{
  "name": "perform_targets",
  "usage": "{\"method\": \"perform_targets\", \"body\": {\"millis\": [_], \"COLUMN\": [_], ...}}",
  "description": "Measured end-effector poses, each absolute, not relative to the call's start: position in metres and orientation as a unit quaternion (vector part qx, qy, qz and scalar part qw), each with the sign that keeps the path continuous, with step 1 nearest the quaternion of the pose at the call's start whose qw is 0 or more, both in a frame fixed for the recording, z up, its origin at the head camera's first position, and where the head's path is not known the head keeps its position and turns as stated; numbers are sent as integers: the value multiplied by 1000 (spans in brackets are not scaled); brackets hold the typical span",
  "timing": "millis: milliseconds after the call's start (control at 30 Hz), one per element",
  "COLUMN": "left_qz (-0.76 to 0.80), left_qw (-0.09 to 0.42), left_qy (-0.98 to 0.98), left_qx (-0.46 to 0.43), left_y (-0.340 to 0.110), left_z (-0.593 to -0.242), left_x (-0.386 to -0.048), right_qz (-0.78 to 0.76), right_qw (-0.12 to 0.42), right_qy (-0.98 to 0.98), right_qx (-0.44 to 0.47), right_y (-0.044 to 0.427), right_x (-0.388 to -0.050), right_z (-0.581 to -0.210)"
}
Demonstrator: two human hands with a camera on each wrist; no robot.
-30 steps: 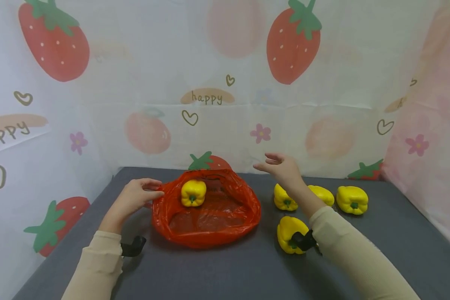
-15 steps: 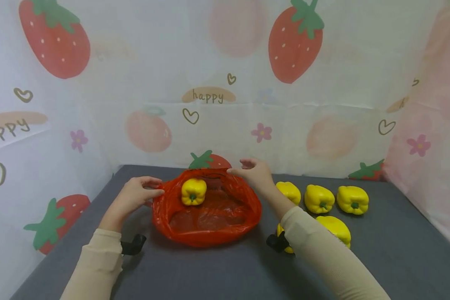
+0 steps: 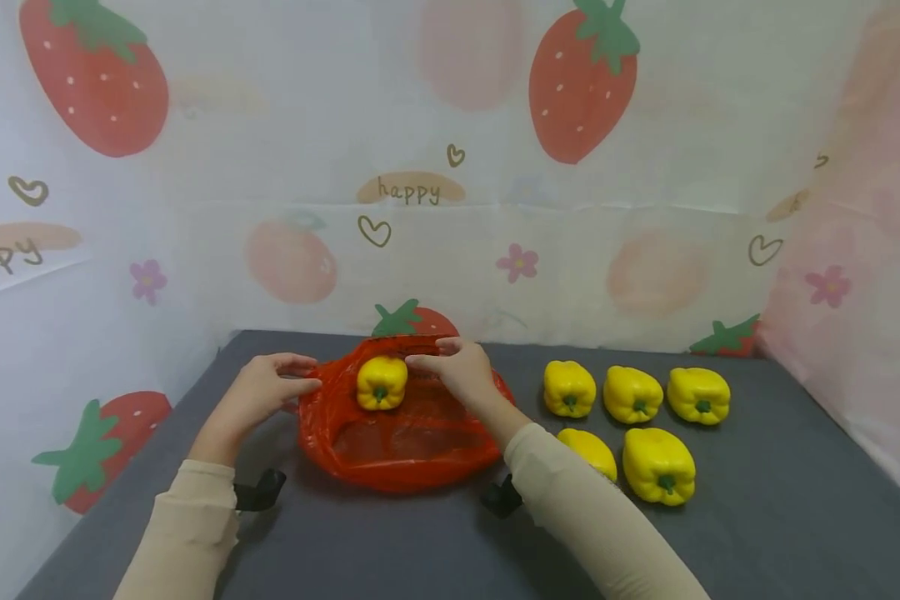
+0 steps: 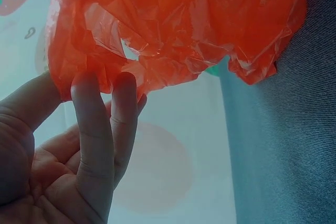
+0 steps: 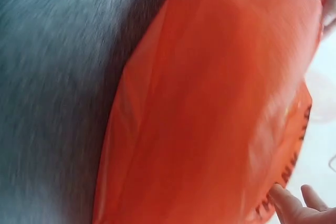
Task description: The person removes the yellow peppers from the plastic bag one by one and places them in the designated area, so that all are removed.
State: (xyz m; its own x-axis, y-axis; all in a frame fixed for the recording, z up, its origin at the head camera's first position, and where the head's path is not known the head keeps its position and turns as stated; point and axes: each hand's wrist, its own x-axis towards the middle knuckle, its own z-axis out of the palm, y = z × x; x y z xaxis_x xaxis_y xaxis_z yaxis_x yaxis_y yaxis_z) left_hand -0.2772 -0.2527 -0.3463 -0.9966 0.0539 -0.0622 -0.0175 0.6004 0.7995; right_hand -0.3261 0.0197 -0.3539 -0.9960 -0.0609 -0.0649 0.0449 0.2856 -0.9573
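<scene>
A red plastic bag (image 3: 412, 473) lies on the grey table with its mouth spread wide. One yellow bell pepper (image 3: 382, 383) sits inside it, toward the back left. My left hand (image 3: 258, 396) pinches the left rim of the bag; in the left wrist view its fingertips (image 4: 86, 85) meet the crumpled red plastic (image 4: 184, 14). Over the bag's mouth is my right hand (image 3: 461, 375), thumb and fingers apart with nothing between them, its thumb tip close to the pepper. In the right wrist view part of that hand (image 5: 302, 211) shows beside printed lettering on the bag.
Several yellow bell peppers (image 3: 633, 395) stand in two rows on the grey table (image 3: 345, 550), right of the bag. My right forearm partly covers one front pepper (image 3: 588, 450). A strawberry-print cloth (image 3: 450, 275) rises behind the table and at both sides.
My right hand has swept left from beside the peppers to above the bag's mouth. The left hand stays at the bag's rim, and the pepper inside has not moved.
</scene>
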Motion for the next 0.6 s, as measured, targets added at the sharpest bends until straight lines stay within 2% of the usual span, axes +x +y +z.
{"method": "perform_targets", "body": {"millis": [600], "left_qz": [436], "left_qw": [45], "left_qy": [899], "left_qx": [12], "left_y": [-254], "left_z": [-348], "left_x": [-278], "right_qz": [-555], "right_qw": [15], "right_qy": [831], "right_qx": [31], "right_y": [-39], "right_x": [-327], "right_z": [-382]}}
